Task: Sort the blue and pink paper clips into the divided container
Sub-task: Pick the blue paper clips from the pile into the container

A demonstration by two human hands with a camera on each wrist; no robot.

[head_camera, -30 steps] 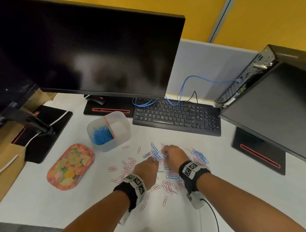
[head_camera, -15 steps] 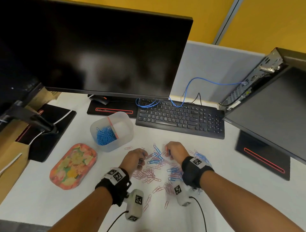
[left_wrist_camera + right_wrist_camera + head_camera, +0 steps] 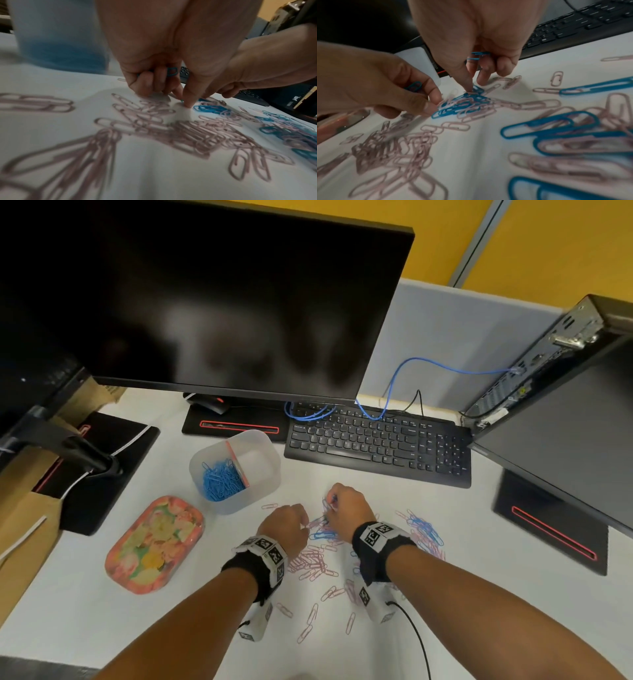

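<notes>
Pink paper clips (image 3: 310, 563) and blue paper clips (image 3: 424, 527) lie scattered on the white desk. The clear divided container (image 3: 260, 474) stands at the back left, its left compartment full of blue clips (image 3: 221, 481); its right compartment looks bare. My left hand (image 3: 289, 525) holds blue clips (image 3: 172, 71) in its curled fingers while thumb and forefinger touch the pile. My right hand (image 3: 346, 503) also grips blue clips (image 3: 478, 55) in its palm, its thumb and forefinger pinching at a tangled blue and pink heap (image 3: 464, 104).
A black keyboard (image 3: 376, 443) lies just behind the hands. A flowered tray (image 3: 154, 542) sits at the left. A large monitor (image 3: 205, 299) hangs over the container, and a computer case (image 3: 561, 392) stands at the right. Blue cable (image 3: 394, 385) loops behind the keyboard.
Both hands have shifted slightly back over the pile, the left moving left and the right picking at the blue clips; the container has not moved.
</notes>
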